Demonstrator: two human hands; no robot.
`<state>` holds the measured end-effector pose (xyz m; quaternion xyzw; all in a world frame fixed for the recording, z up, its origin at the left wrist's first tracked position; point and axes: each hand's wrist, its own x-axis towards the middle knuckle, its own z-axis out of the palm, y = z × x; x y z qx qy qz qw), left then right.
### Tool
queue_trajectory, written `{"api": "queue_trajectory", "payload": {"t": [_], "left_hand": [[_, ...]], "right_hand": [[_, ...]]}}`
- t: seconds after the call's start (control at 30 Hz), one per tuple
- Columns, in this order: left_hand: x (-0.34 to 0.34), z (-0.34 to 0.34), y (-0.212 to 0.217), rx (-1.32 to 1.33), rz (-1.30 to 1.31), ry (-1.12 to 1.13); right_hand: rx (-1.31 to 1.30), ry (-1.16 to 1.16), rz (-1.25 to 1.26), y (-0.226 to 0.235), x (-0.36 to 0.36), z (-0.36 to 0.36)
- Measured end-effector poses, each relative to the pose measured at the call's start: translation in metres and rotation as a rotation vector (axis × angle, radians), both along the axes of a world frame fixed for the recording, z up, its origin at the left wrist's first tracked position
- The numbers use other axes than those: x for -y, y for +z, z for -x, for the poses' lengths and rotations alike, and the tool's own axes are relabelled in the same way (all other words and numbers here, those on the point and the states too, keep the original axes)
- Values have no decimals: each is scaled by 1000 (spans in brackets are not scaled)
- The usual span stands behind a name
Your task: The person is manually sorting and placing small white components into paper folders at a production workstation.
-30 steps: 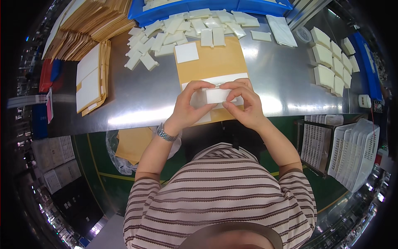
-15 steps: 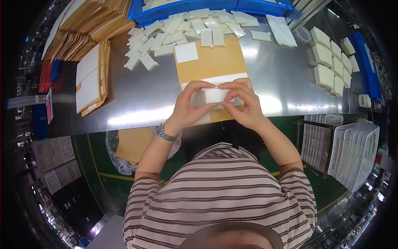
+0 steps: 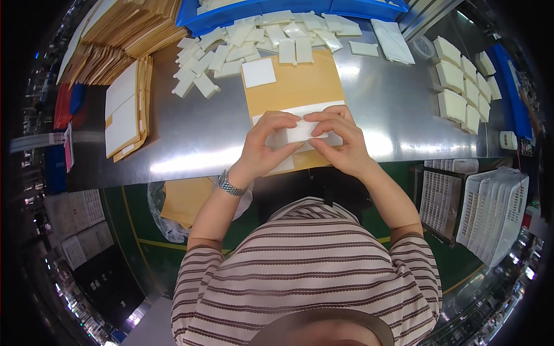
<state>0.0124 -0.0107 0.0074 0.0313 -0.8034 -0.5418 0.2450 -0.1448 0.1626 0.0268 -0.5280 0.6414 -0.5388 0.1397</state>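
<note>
Between my two hands is a small white rectangular piece [image 3: 299,132], gripped at its edges by fingertips and thumbs. My left hand [image 3: 268,141], below a metal watch [image 3: 231,183] on the wrist, is closed on its left side. My right hand [image 3: 341,141] pinches the right side. Under the hands lies a brown envelope [image 3: 300,86] with a white label [image 3: 259,73] and a white strip across it. Two white flat pieces [image 3: 295,51] rest side by side on the envelope's far edge. Fingers hide parts of the held piece.
Many loose white pieces [image 3: 231,49] are heaped at the back before a blue bin [image 3: 277,10]. Stacks of brown envelopes [image 3: 130,26] fill the back left. Rows of white blocks [image 3: 450,78] stand at right. White plastic baskets [image 3: 490,213] are beside the metal table [image 3: 196,127].
My right fingers and thumb have shifted slightly on the white piece, with the thumb a little lower. My left hand stays nearly in place.
</note>
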Motion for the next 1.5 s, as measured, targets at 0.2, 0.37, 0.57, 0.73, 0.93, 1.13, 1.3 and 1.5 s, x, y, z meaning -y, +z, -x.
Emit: {"api": "queue_trajectory", "payload": {"t": [0.2, 0.37, 0.57, 0.73, 0.93, 1.13, 1.3, 1.5], "left_hand": [[0, 2, 3, 9, 12, 5], [1, 3, 3, 13, 25, -1], [3, 5, 5, -6, 43, -12], [1, 5, 7, 2, 59, 11], [1, 4, 8, -2, 66, 7], [1, 1, 7, 1, 92, 2], [0, 1, 7, 3, 101, -12], [0, 0, 2, 6, 92, 3]], "right_hand": [[7, 13, -15, 3, 0, 2], [55, 15, -28, 4, 1, 3], [74, 20, -43, 4, 2, 5], [-66, 3, -3, 5, 1, 3], [-164, 2, 28, -2, -5, 5], [-4, -27, -7, -3, -17, 14], [18, -47, -22, -13, -20, 12], [-23, -28, 15, -15, -18, 12]]}}
